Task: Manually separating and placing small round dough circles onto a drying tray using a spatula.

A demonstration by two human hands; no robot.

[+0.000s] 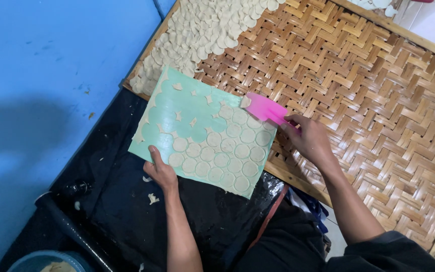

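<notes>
Here a green board (177,111) is steadied at its near edge by the left hand (159,171), the fingers laid flat on the rim rather than closed round it. A pink scraper (265,108) is gripped in the right hand (310,141), the fingers closed on its handle end, the blade laid at the board's far right corner. One dough disc (245,102) is seen at the blade's tip, just off the board's edge.

The step in hand is judged to be the lifting of discs (225,151) from the board onto the woven tray (378,100). The left part of the board is already stripped, with only scraps left; the right and near parts are still packed with discs in rows. A heap of loose discs (202,30) is spread on the tray beyond the board.

The next move, it is judged, calls for the blade to be slid flat under the nearest row, just beside the scraper's tip, while the board is kept pinned against the tray's rim.
</notes>
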